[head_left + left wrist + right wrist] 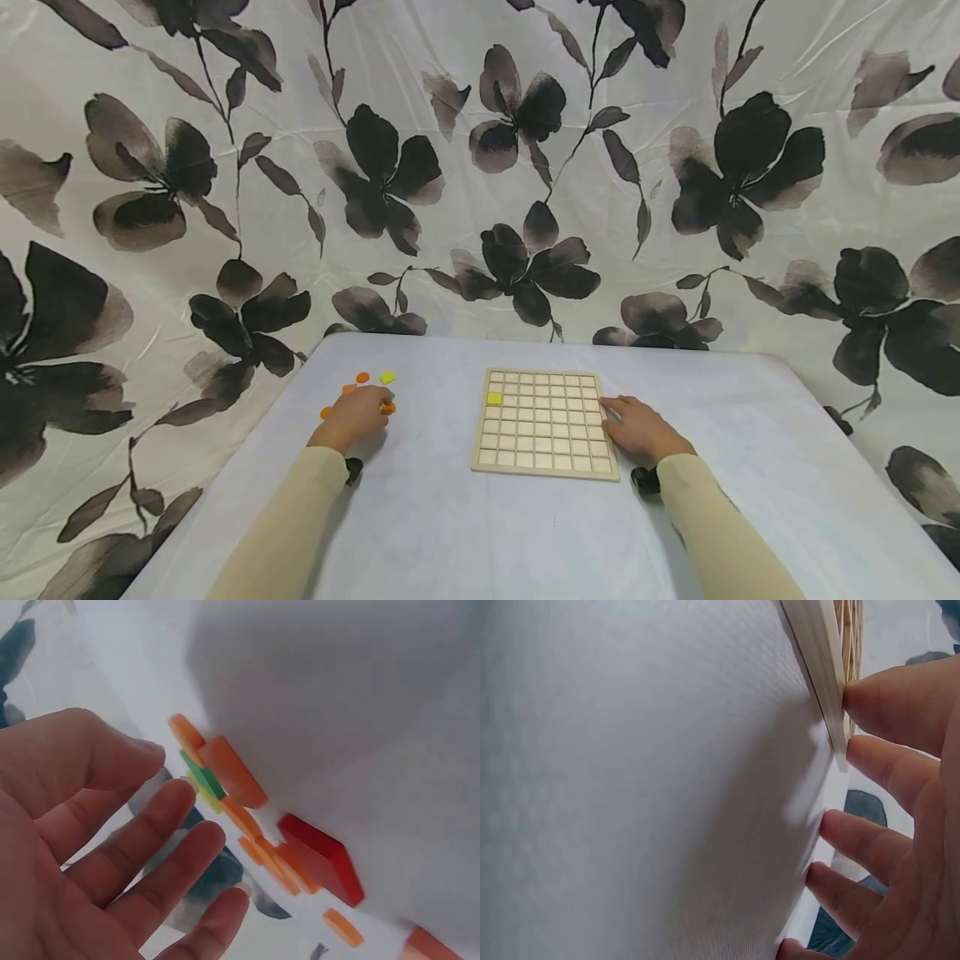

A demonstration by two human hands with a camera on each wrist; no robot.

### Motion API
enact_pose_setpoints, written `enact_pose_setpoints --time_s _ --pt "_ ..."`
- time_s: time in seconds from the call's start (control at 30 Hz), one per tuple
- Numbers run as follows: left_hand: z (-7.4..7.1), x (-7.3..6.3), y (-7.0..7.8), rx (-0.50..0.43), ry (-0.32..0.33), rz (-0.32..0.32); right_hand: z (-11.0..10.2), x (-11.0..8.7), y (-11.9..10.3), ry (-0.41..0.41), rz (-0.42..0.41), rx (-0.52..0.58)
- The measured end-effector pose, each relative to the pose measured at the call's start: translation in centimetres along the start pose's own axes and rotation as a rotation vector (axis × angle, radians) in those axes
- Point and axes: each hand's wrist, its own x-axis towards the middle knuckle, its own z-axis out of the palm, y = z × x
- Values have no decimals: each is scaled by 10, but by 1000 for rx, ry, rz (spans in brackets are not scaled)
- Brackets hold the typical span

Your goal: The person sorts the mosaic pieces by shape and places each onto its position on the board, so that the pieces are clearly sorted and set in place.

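Note:
My left hand (356, 419) hovers over a loose group of coloured pieces on the left of the table. In the left wrist view its thumb and fingers are spread apart and hold nothing. Beyond them lie a red square block (322, 859), a green piece (202, 776) and several orange pieces (234, 772). A wooden grid board (551, 433) lies right of centre, with one yellow square (494, 398) in a cell near its upper left corner. My right hand (641, 427) touches the board's right edge with extended thumb and forefinger; its other fingertips rest by the table surface.
A white cloth covers the table (427, 517). An orange disc (362, 377) and a yellow-green square (387, 377) lie beyond my left hand. Behind the table hangs a flowered curtain (435, 75). Dark bands (646, 481) sit at both wrists.

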Motion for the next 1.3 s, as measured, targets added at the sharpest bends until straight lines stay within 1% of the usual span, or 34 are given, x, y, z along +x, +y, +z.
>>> enact_pose_setpoints --time_s 0.1,0.23,0.4,0.5,0.6,0.8,0.87,0.97,1.1,1.3 --pt "1 2 -6 -1 -6 -2 -2 2 1 11 -9 1" --pt "7 2 -13 -3 -24 -35 -1 4 3 -2 -11 6" --pt "10 1 -16 -8 -31 -58 1 3 4 -8 -9 12" --pt "10 0 -15 -11 -24 -58 0 2 3 4 -11 15" --pt "8 0 -15 -27 -32 -55 -1 1 3 6 -10 16" --pt "7 1 -17 -50 -46 -35 -1 2 3 -2 2 27" --pt "6 1 -17 -47 -40 -27 -1 2 4 -1 -1 25" --pt "4 1 -15 -53 -28 -28 -1 2 4 2 -6 26" --pt "1 1 -8 -43 -14 -7 -1 1 5 3 -12 26" --pt "-3 4 8 -27 -15 14 0 0 4 -2 -3 33"
